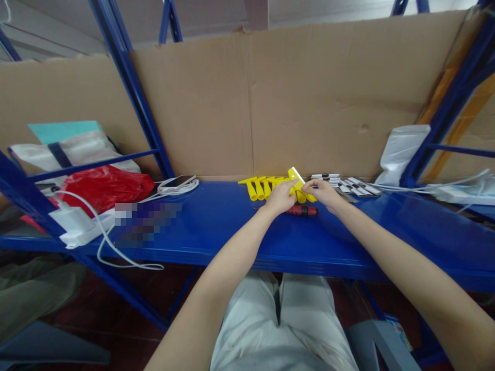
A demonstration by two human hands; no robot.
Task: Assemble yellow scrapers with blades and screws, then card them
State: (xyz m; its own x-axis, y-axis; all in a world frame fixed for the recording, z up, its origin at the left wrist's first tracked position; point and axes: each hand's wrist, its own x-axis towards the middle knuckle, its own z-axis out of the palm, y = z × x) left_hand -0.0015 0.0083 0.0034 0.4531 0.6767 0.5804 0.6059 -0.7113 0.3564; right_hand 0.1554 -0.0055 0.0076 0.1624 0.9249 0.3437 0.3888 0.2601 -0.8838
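Observation:
My left hand [279,198] is closed around a yellow scraper [294,176] with a pale strip along its tilted head. Close by the right end of that head, my right hand [323,192] has its fingers pinched together; whatever is between them is too small to make out. Several more yellow scrapers [260,188] lie in a row on the blue shelf, partly hidden by my left hand. In front of both hands lies a red and black screwdriver-like handle [303,210]. Small white and black flat pieces [359,186] are stacked just beyond my right hand.
Cardboard [216,108] lines the back of the blue shelf [216,221]. A phone [177,181] with white cables, a red plastic bag [104,188] and a power strip [87,234] lie to the left. At the right stands a white bag [402,154] beside a blue post.

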